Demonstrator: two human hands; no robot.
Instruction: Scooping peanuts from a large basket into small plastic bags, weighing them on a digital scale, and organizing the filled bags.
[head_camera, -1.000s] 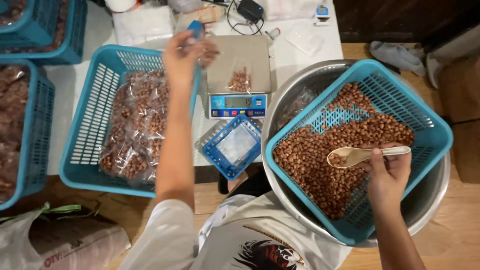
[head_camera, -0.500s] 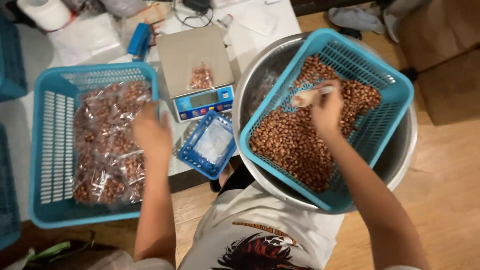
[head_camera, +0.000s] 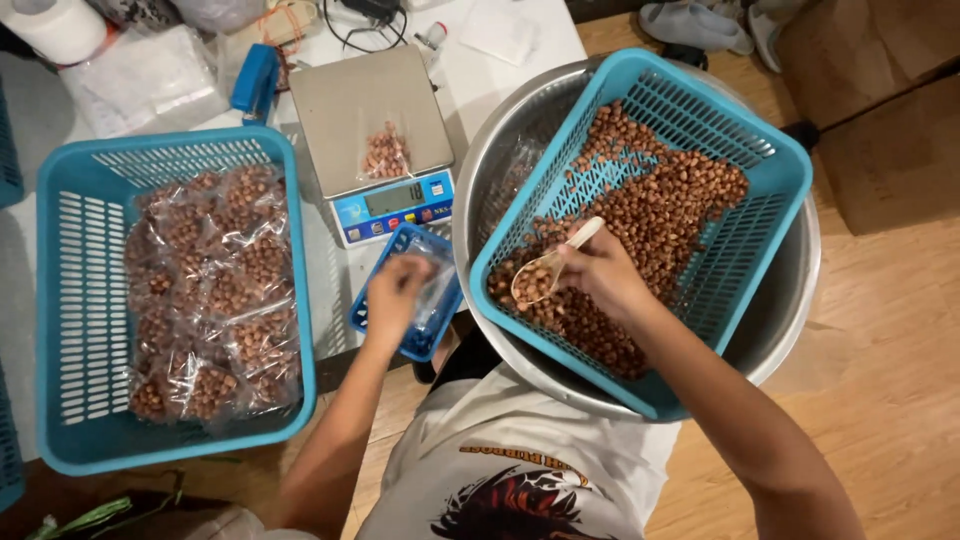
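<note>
Gripping a pale spoon, the right hand scoops peanuts in the blue basket — handle pointing to two o'clock. The left hand, fingers curled on a clear bag, sits at nine o'clock — the nearer to the scale.

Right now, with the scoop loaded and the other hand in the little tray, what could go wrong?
1. The spoon in the right hand looks heaped; nuts may roll off on the way out of the tilted blue basket.
2. That basket rests slanted in the steel bowl and might shift under pressure.
3. The left hand works beside the scale; a bump could disturb the small bag on it.
</note>
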